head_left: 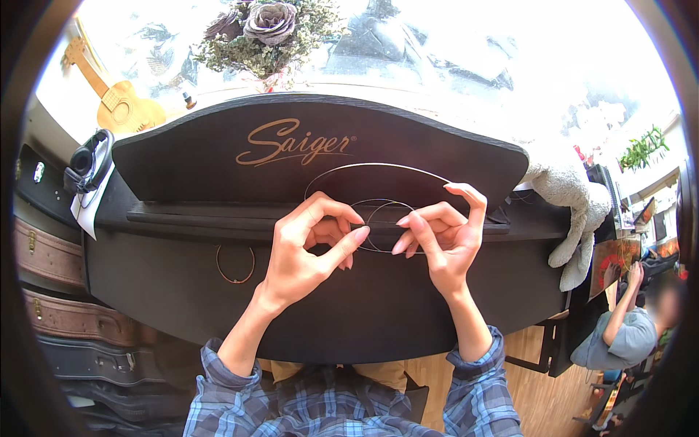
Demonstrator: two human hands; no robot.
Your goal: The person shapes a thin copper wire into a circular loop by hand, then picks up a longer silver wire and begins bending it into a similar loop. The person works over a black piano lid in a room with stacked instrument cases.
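Note:
My left hand [313, 251] has its thumb and index finger pinched on a thin silvery wire [371, 164], at centre, with the other fingers curled behind. My right hand [444, 233] also grips the wire, its fingers bent. Between and above both hands the wire forms loose loops, one large arc and smaller circles, in front of the black stand's upright board [189, 171] with gold lettering. Left of my left hand, a brass-coloured wire ring [235, 280] lies on the black tabletop [364, 313].
A headset [87, 164] is at the left end, beside stacked instrument cases [95, 320]. Behind the board are a small wooden guitar [124, 109] and flowers [269, 29]. A grey plush toy [582, 211] hangs at the right end. Another person [622, 331] works at far right.

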